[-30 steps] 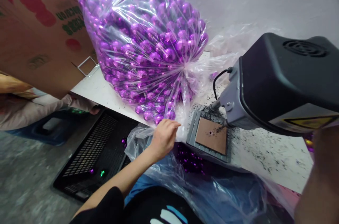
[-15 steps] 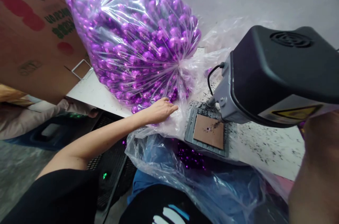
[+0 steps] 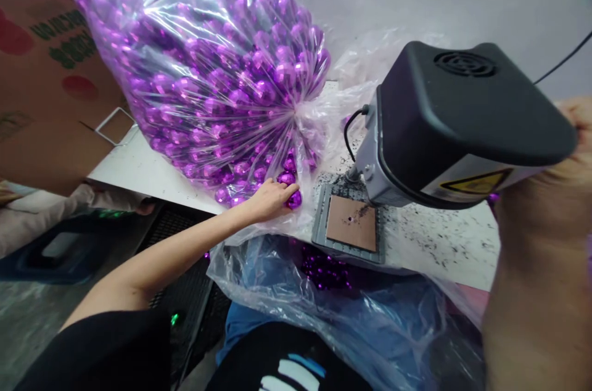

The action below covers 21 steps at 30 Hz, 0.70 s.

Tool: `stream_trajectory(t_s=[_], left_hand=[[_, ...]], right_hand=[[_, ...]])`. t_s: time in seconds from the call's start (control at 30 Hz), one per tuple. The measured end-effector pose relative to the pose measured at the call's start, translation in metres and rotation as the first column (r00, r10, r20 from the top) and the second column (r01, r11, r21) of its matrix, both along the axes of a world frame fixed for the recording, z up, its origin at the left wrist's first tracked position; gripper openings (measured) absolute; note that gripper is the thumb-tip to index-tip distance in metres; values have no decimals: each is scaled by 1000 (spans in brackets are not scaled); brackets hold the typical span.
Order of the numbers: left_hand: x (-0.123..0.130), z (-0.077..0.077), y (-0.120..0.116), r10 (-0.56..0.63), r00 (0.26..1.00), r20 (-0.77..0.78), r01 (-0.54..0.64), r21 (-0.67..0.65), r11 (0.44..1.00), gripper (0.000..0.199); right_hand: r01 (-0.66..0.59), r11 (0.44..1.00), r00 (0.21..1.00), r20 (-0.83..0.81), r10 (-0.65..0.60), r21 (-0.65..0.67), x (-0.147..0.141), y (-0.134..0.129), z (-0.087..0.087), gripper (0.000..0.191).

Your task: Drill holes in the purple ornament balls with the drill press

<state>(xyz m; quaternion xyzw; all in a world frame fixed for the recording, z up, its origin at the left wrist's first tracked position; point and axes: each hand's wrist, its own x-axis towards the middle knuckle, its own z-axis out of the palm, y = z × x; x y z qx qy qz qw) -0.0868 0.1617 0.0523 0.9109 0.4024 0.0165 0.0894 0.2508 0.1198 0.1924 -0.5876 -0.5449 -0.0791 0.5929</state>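
My left hand (image 3: 274,198) reaches the near edge of a big clear plastic bag (image 3: 226,76) full of shiny purple faceted balls. Its fingers are closed on a purple ball (image 3: 294,198) lying beside the bag, with another ball just behind it. My right hand (image 3: 579,116) is at the far right, partly behind the black housing of a bench drill (image 3: 467,113); its fingers are hidden. Under the drill head, a square brown board (image 3: 351,222) with a small hole lies on a grey base plate (image 3: 319,227).
Dark shavings cover the white table (image 3: 444,243) around the drill. Clear plastic sheeting (image 3: 388,323) drapes over my lap, with purple bits in it. At left stand a cardboard box (image 3: 50,101) and a blue crate (image 3: 55,255); another person's sleeve (image 3: 55,218) shows there.
My left hand has moved from the bag's gathered plastic to a purple ball, its fingers now closed. The view has shifted, bringing more of my right hand beside the drill into sight.
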Motion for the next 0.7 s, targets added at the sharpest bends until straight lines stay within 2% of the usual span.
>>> stream_trajectory(t_s=[0.03,0.07,0.13,0.2,0.27,0.37,0.43,0.5,0.53,0.57,0.6,0.7], left_hand=[[2,2,-3,21,987,157,-16,-37,999,49],[3,5,-6,58,942,330,-31,-88,996,52],[4,13,-14,192,750,633,-48,-238,970,57],[5,20,-25,377,531,759,3,-446,895,62],[7,26,-36,545,391,741,131,-631,765,70],[14,28,-53,706,277,652,367,-751,549,67],[24,23,-63,768,232,597,466,-761,450,58],[37,15,-71,796,251,550,476,-786,393,56],[45,9,-74,796,270,542,444,-803,397,55],[53,3,-77,782,290,551,394,-814,428,55],[61,-3,-79,755,308,579,330,-810,485,55],[81,-20,-80,606,367,706,105,-678,727,55]], right_hand=[[-22,1000,1000,4,22,-4,-2,-1,2,31],[-38,999,999,3,38,-4,-3,-2,4,31],[-38,999,999,-7,38,-3,-5,-2,5,31],[-27,1000,1000,-11,27,2,-6,-3,5,30],[-24,1000,1000,-11,24,13,-6,-2,5,30],[-46,999,999,-15,46,7,-9,-3,6,30],[-55,998,998,-28,55,2,-10,-3,8,30],[-76,997,996,-42,76,7,-11,-3,9,32],[-91,996,995,-48,91,10,-12,-3,10,32],[-109,994,992,-55,110,17,-12,-3,10,32],[-129,991,990,-60,130,20,-12,-3,10,32],[-148,989,986,-70,149,20,-13,-4,11,34]])
